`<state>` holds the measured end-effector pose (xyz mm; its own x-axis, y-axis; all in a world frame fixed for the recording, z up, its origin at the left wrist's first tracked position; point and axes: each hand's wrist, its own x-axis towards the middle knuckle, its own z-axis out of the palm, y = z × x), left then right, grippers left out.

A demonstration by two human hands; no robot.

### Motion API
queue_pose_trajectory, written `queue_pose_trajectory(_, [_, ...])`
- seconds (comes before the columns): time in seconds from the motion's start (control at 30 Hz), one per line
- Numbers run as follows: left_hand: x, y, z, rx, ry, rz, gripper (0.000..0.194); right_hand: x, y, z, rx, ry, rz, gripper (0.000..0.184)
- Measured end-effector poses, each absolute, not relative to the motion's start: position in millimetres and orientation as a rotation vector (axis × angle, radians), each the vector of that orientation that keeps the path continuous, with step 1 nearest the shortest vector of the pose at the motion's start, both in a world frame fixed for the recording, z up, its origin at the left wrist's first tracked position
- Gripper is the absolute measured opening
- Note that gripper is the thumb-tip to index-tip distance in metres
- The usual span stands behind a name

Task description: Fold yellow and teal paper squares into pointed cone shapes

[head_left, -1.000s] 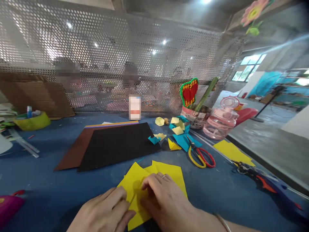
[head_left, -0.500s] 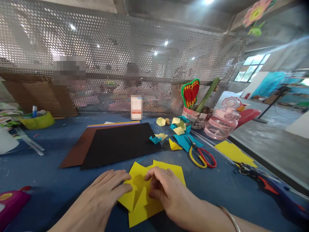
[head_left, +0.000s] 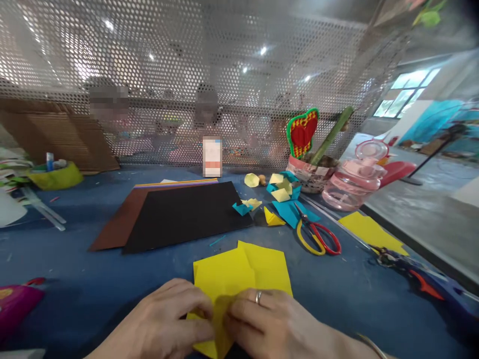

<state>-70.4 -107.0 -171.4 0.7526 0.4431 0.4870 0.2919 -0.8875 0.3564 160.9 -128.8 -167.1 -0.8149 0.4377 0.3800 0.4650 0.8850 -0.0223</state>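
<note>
A folded sheet of yellow paper (head_left: 224, 271) lies on the blue table in front of me, over another yellow sheet (head_left: 271, 264) showing at its right. My left hand (head_left: 175, 319) is closed at the left edge of the folded sheet, thumb and fingers around it. With bent fingers pressed together, my right hand (head_left: 264, 319) grips its near part. The near edge rises between the two hands, and their fingertips are partly hidden. Beyond the sheets are scissors (head_left: 316, 234) with one yellow and one red handle, and a small folded yellow piece (head_left: 274, 217).
Black card (head_left: 187, 212) over brown card (head_left: 112, 222) lies ahead. Blue and cream folded pieces (head_left: 284, 187) stand near a pink bottle (head_left: 350, 184). At right lies a blue glue gun (head_left: 426, 279); at left, a purple object (head_left: 18, 309). A perforated metal screen (head_left: 239, 114) stands behind.
Both hands have moved nearer to me and closed on the yellow paper. The top sheet's flaps, spread apart before, now lie as a broader folded shape. The view has shifted slightly.
</note>
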Motion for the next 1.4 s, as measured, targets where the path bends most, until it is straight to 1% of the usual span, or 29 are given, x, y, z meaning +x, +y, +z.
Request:
queue_pose_trajectory(0.1, [-66.5, -109.2, -174.7, 2.759, 0.631, 0.748, 0.026, 160.8, -130.3, -170.1, -0.599, -2.619, -0.117, 0.022])
queue_pose_trajectory(0.17, [-65.2, -111.6, -175.0, 2.825, 0.703, 0.766, 0.021, 158.8, -129.5, -170.6, -0.557, -2.557, -0.14, 0.022])
queue_pose_trajectory(0.27, [-66.9, -113.4, -176.2, 2.939, 0.745, 0.85, 0.025, 155.3, -126.8, -170.5, -0.576, -2.491, -0.172, 0.017])
queue_pose_trajectory(0.47, [-69.1, -108.7, -178.9, 2.887, 0.828, 0.657, 0.027, 155.6, -122.5, -172.5, -0.605, -2.551, -0.168, 0.019])
queue_pose_trajectory(0.6, [-70.5, -106.8, -172.3, 2.807, 0.81, 0.594, 0.029, 160.5, -121.3, -164.4, -0.634, -2.657, -0.002, 0.022])
queue_pose_trajectory(0.67, [-73.1, -105.6, -168.0, 2.666, 0.797, 0.542, 0.03, 164.2, -120.1, -158.4, -0.661, -2.745, 0.15, 0.023])
queue_pose_trajectory(0.73, [-75.3, -103.3, -164.7, 2.443, 0.815, 0.499, 0.026, 168.0, -118.3, -154.1, -0.678, -2.805, 0.255, 0.026])
queue_pose_trajectory(0.83, [-75.8, -99.0, -162.2, 2.115, 0.928, 0.519, 0.019, 171.5, -115.6, -151.5, -0.631, -2.84, 0.319, 0.029])
queue_pose_trajectory(0.93, [-73.7, -96.5, -160.5, 1.984, 0.985, 0.514, 0.018, 171.5, -114.8, -149.8, -0.591, -2.87, 0.342, 0.03])
queue_pose_trajectory(1.4, [-55.3, -101.6, -172.9, 2.132, 1.126, 0.656, 0.021, 167.4, -118.7, -144.2, -0.611, -2.898, 0.307, 0.033])
